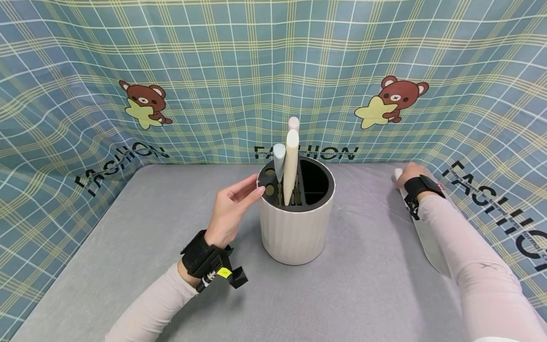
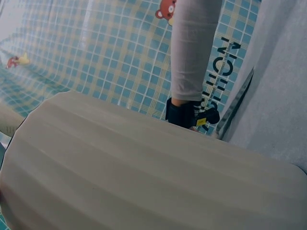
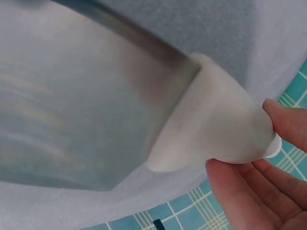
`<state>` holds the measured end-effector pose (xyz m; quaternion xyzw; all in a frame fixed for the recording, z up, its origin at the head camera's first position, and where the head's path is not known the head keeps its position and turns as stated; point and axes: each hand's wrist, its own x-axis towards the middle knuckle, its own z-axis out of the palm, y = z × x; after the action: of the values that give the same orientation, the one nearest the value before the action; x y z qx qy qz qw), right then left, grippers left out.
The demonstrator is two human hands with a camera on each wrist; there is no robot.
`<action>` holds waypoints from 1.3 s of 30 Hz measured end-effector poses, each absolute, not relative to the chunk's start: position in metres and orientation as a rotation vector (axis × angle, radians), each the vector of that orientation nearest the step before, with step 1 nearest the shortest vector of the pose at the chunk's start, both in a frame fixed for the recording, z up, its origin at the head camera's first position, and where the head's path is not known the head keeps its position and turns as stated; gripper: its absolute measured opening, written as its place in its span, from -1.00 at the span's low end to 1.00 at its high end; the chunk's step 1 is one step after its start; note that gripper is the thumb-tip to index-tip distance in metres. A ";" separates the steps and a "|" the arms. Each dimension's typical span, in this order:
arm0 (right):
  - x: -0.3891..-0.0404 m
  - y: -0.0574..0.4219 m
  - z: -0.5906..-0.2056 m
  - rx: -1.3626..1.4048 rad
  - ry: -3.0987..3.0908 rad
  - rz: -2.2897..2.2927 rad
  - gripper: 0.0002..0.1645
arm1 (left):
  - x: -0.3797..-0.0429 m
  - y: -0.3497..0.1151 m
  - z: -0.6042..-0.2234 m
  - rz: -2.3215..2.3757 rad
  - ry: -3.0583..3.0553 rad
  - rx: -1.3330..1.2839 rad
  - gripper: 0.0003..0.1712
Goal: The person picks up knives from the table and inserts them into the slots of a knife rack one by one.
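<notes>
A round cream ribbed knife holder [image 1: 297, 237] stands mid-table; its wall fills most of the left wrist view. Out of its black slotted top rise a cream handle [image 1: 292, 164], a blue-grey handle [image 1: 279, 156] and, behind them, a pinkish handle [image 1: 293, 122]. My left hand [image 1: 232, 209] holds the left side of the holder's rim, thumb at the edge. At the far right of the table, my right hand [image 1: 412, 175] grips the pale handle [image 3: 216, 124] of a cleaver [image 3: 86, 105]. Its broad blade points back toward me, partly covered by my right forearm in the head view.
A grey cloth [image 1: 372, 285] covers the table. Blue checked curtain [image 1: 213, 85] with bear prints and lettering encloses the back and both sides. Beside the slots, the holder's top has a large dark compartment [image 1: 315, 183]; round holes lie on its left.
</notes>
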<state>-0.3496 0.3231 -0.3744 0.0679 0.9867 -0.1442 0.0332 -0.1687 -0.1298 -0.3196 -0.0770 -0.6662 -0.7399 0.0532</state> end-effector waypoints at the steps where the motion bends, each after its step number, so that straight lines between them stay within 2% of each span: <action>1: -0.351 0.325 -0.374 0.206 3.034 -0.438 -0.44 | -0.169 -0.130 -0.319 -2.250 -2.023 -0.234 -0.46; 6: -0.354 0.330 -0.368 0.201 3.021 -0.412 -0.39 | -0.168 -0.130 -0.319 -2.253 -2.019 -0.243 -0.45; 13: -0.340 0.322 -0.343 0.125 3.012 -0.437 -0.71 | -0.167 -0.130 -0.320 -2.250 -2.022 -0.242 -0.45; 15: -0.335 0.320 -0.336 0.109 2.991 -0.450 -0.74 | -0.167 -0.130 -0.320 -2.251 -2.020 -0.247 -0.45; 20: -0.335 0.322 -0.331 0.115 2.971 -0.456 -0.72 | -0.166 -0.130 -0.321 -2.252 -2.021 -0.253 -0.45; 26: -0.346 0.331 -0.331 0.090 2.983 -0.497 -0.57 | -0.166 -0.130 -0.321 -2.238 -2.033 -0.236 -0.46; 31: -0.341 0.327 -0.314 0.056 2.959 -0.574 -0.69 | -0.166 -0.130 -0.320 -2.246 -2.031 -0.234 -0.46; 39: -0.343 0.326 -0.291 0.048 3.006 -0.610 -0.62 | -0.166 -0.129 -0.320 -2.244 -2.037 -0.219 -0.45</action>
<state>-0.3429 0.3257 -0.2905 0.0158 0.9793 -0.1986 0.0370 -0.1664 -0.1292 -0.3199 -0.0721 -0.6695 -0.7375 0.0513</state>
